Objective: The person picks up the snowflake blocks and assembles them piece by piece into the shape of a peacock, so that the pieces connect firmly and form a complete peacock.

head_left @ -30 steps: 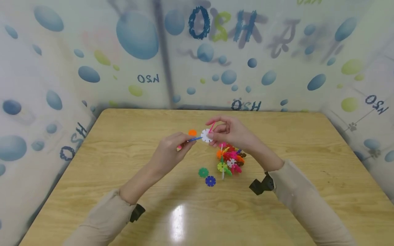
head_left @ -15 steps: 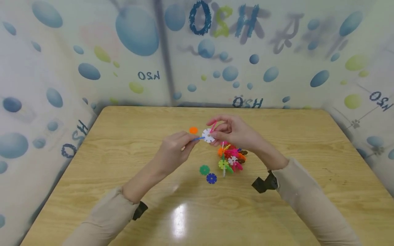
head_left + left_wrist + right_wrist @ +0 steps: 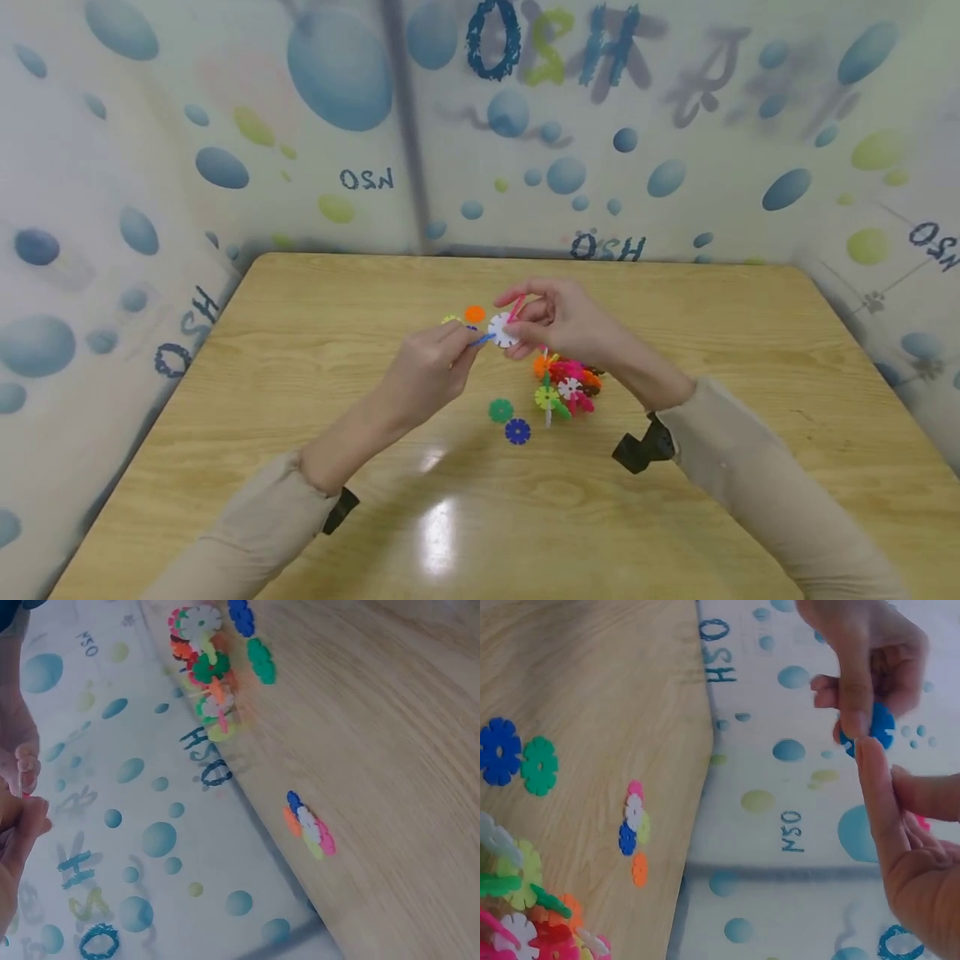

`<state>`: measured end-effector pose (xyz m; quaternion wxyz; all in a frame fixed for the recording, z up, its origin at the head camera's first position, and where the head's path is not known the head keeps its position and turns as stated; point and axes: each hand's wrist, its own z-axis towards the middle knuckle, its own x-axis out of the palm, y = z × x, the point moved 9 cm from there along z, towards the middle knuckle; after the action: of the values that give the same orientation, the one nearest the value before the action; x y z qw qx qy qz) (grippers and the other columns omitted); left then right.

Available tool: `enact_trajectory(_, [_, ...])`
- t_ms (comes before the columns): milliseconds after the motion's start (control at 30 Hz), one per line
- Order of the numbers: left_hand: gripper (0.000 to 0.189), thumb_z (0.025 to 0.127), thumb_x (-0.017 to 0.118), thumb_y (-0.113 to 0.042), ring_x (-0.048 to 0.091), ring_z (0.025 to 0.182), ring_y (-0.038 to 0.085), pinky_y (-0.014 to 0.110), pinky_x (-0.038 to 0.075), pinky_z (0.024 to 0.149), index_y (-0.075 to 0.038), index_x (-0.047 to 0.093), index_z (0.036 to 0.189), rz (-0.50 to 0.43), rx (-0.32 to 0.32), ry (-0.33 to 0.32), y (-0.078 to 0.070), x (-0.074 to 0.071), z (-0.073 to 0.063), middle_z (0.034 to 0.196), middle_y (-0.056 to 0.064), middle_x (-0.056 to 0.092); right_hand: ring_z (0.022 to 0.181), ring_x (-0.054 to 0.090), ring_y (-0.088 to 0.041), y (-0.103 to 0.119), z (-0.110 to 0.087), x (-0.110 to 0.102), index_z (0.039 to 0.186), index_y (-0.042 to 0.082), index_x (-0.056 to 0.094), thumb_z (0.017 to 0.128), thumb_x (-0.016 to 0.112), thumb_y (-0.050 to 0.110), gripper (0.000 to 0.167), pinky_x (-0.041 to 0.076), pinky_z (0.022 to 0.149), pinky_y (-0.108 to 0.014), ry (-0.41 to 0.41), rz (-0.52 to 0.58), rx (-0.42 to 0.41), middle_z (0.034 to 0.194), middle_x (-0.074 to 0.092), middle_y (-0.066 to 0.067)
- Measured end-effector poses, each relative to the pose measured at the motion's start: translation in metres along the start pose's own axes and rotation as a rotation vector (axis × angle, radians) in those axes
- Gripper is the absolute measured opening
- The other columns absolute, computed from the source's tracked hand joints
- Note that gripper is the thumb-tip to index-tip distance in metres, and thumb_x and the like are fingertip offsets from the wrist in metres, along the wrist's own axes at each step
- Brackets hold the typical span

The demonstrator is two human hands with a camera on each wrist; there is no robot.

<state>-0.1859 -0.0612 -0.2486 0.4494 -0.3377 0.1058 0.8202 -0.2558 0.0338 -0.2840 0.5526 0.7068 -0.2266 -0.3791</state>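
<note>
White disc (image 3: 498, 330) | round, notched rim | hands: left (image 3: 426, 367) pinches blue disc (image 3: 883, 726), right (image 3: 561, 318) pinches white

Shows light wood grain across the counter (image 3: 240, 358), with white glare (image 3: 438, 533) toward the near side and small dark marks (image 3: 804, 414) at right. Reaches back to a pale wall (image 3: 450, 150) printed with blue bubbles (image 3: 340, 71), yellow-green spots (image 3: 336, 208) and large lettering (image 3: 611, 48). Carries a dark vertical stripe (image 3: 408, 125) left of centre there.
</note>
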Motion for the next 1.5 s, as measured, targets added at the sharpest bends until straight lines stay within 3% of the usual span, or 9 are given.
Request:
enact_trajectory(300, [0.010,0.075,0.069,0.004,0.047,0.054,0.010,0.017,0.045,0.049,0.001,0.059,0.077,-0.105,-0.053,0.035,0.005,-0.002,0.009,0.064,0.005,0.054,0.069,0.069,-0.021,0.013,-0.002,-0.006,0.126,-0.001,0.045,0.089,0.052,-0.002,0.037,0.056,0.067,-0.035,0.052,-0.038,-0.053,0.088,0.066,-0.024])
enact_trajectory(400, [0.010,0.077,0.069,0.000,0.053,0.059,0.011,0.017,0.048,0.054,0.001,0.060,0.080,-0.142,-0.102,0.094,0.009,0.001,0.009,0.069,0.006,0.057,0.071,0.069,-0.022,0.017,0.000,-0.007,0.133,0.003,0.038,0.090,0.053,0.000,0.046,0.057,0.066,-0.033,0.075,-0.085,-0.093,0.089,0.067,-0.023])
enact_trajectory(467, [0.014,0.079,0.069,-0.006,0.058,0.067,0.013,0.019,0.052,0.060,0.001,0.060,0.088,-0.212,-0.202,0.178,0.017,0.008,0.007,0.078,0.008,0.062,0.071,0.069,-0.022,0.019,0.000,-0.008,0.137,0.006,0.033,0.091,0.051,0.000,0.050,0.056,0.062,-0.031,0.082,-0.114,-0.115,0.090,0.067,-0.023])
enact_trajectory(667, [0.026,0.092,0.055,-0.023,0.062,0.090,0.019,0.028,0.053,0.076,-0.004,0.059,0.108,-0.530,-0.694,0.363,0.053,0.035,-0.008,0.101,0.009,0.066,0.077,0.069,-0.023,0.010,0.002,-0.003,0.143,0.010,0.022,0.094,0.044,0.001,0.054,0.055,0.059,-0.030,0.106,-0.147,-0.109,0.098,0.066,-0.023])
enact_trajectory(800, [0.021,0.092,0.054,-0.023,0.060,0.087,0.020,0.027,0.049,0.072,-0.005,0.062,0.100,-0.586,-0.833,0.419,0.064,0.042,-0.014,0.096,0.010,0.065,0.083,0.069,-0.026,0.003,0.005,0.005,0.144,0.011,0.019,0.096,0.039,0.002,0.053,0.056,0.069,-0.032,0.124,-0.100,-0.069,0.102,0.064,-0.025])
enact_trajectory(933, [0.021,0.092,0.054,-0.023,0.055,0.084,0.017,0.025,0.044,0.071,-0.005,0.062,0.099,-0.631,-0.927,0.427,0.074,0.044,-0.021,0.090,0.007,0.062,0.083,0.067,-0.026,-0.014,0.010,0.000,0.141,0.006,0.026,0.099,0.034,0.008,0.043,0.056,0.075,-0.036,0.053,-0.088,0.013,0.103,0.063,-0.026])
enact_trajectory(1033, [0.022,0.091,0.055,-0.023,0.053,0.082,0.014,0.024,0.044,0.072,-0.003,0.062,0.101,-0.696,-0.995,0.411,0.079,0.042,-0.026,0.087,0.002,0.060,0.082,0.066,-0.024,-0.037,0.014,-0.001,0.131,0.001,0.040,0.098,0.038,0.013,0.035,0.056,0.073,-0.037,0.036,-0.224,0.089,0.101,0.064,-0.023])
enact_trajectory(1200, [0.023,0.089,0.058,-0.021,0.055,0.081,0.009,0.025,0.046,0.077,-0.003,0.062,0.102,-0.824,-1.100,0.388,0.082,0.043,-0.029,0.079,-0.009,0.061,0.089,0.064,-0.023,-0.078,0.022,0.025,0.119,0.000,0.052,0.090,0.056,0.016,0.033,0.054,0.073,-0.032,0.196,-0.506,0.157,0.100,0.066,-0.016])
enact_trajectory(1500, [0.023,0.089,0.058,-0.019,0.058,0.078,0.009,0.031,0.048,0.085,-0.001,0.063,0.102,-0.900,-1.117,0.372,0.079,0.044,-0.023,0.074,-0.011,0.062,0.077,0.051,-0.016,-0.107,0.035,0.064,0.095,0.007,0.057,0.075,0.075,0.023,0.032,0.045,0.066,-0.027,0.310,-0.874,0.154,0.084,0.055,-0.003])
